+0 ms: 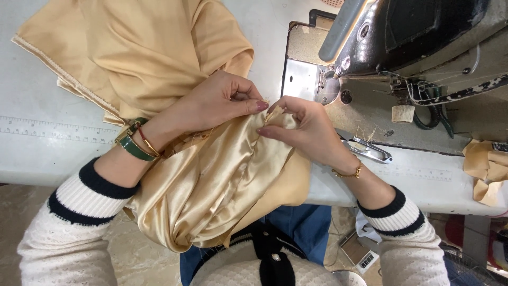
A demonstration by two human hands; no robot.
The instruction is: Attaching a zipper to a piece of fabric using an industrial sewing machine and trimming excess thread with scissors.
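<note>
Both your hands pinch the same edge of the gold satin fabric point(211, 180). Your left hand point(225, 100) closes thumb and forefinger on the cloth from the left; your right hand point(304, 127) nips it from the right, fingertips nearly touching the left's. The fabric drapes from the white table point(32, 153) down over your lap, its far part heaped on the table top. A black sewing machine point(418, 37) stands just right of your hands. Metal snips point(368, 149) lie beside your right wrist. Fabric scraps point(487, 169) sit at the table's right end.
</note>
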